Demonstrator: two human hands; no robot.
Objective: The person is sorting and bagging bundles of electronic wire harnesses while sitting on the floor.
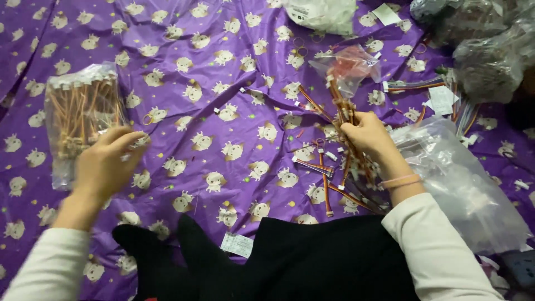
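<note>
Your right hand is closed around a bundle of orange-and-red wire leads with small white connectors, held upright above the purple patterned cloth. The grip sits mid-length, so the connector ends fan out above the fist and the tails hang below it; in my judgement this keeps the leads aligned and together.

Your left hand rests at the lower right edge of a clear plastic bag, fingers curled at its rim. Whether they pinch the film or merely touch it, I cannot tell. That bag is packed with similar orange leads laid roughly parallel.

Just beyond the bundle lies a small clear pouch holding something red. An empty-looking large clear bag lies beside your right forearm. More filled bags sit at the far right corner. Loose leads lie scattered on the cloth below your right hand, and a white paper slip lies near the dark garment at the near edge.
</note>
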